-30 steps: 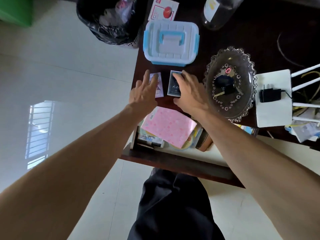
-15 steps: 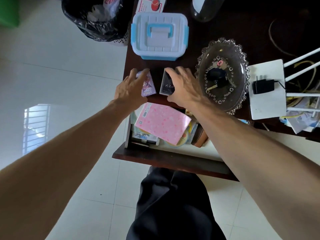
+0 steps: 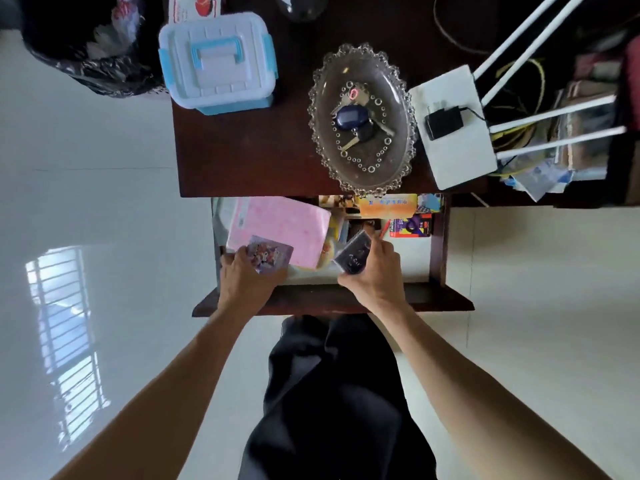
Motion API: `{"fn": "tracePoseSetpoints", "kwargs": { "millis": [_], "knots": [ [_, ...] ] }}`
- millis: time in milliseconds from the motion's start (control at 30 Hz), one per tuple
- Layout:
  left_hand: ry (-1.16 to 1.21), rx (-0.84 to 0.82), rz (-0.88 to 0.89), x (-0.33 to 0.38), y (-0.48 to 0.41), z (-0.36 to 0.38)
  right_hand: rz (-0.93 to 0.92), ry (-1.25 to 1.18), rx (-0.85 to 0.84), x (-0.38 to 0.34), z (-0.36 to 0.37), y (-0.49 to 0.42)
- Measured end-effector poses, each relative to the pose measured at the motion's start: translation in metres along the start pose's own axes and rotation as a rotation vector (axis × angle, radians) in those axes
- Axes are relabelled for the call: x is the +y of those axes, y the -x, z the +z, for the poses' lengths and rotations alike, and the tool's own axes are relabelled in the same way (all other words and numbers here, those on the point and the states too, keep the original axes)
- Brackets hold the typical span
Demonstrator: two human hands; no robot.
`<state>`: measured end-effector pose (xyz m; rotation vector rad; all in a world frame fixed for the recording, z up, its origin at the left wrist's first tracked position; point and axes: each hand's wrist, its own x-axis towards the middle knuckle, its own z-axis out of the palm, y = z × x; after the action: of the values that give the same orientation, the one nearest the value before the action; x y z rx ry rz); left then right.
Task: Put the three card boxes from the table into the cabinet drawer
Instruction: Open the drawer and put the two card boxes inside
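Both hands over the open drawer, one card box each. My left hand is clamped on the purple card box, face up, low over the pink notebook, probably because that is the only flat spot on that side. My right hand is clamped on the dark card box, tilted, above the barer white patch of drawer bottom near the middle. Neither box looks set down yet; I judge release comes next. Third card box: cannot tell, maybe one of the small boxes at the drawer's back, too cluttered to say.

Surface: dark wood, no card boxes left on it. A white-and-blue storage box sits at the back left, a glass dish with keys in the middle, a white router with a black plug on top at right, cables behind. Room: pale glossy floor tiles with a window reflection, black bin bag beside the surface.
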<state>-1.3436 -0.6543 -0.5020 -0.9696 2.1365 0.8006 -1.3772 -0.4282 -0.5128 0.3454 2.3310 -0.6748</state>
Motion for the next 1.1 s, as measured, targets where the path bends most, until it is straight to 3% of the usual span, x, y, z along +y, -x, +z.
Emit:
{"fn": "tracePoseSetpoints", "kwargs": {
  "millis": [267,467,1100],
  "knots": [
    [0.048,-0.080,-0.096,0.017,0.010,0.068,0.418,-0.244,0.082,0.080,-0.003,-0.025],
    [0.032,-0.067,-0.066,0.014,-0.001,0.097,0.542,-0.097,0.136,0.105,0.008,-0.054],
    [0.127,-0.091,-0.004,0.010,-0.005,0.146,0.584,-0.094,0.305,0.110,0.032,-0.105]
  ]
}}
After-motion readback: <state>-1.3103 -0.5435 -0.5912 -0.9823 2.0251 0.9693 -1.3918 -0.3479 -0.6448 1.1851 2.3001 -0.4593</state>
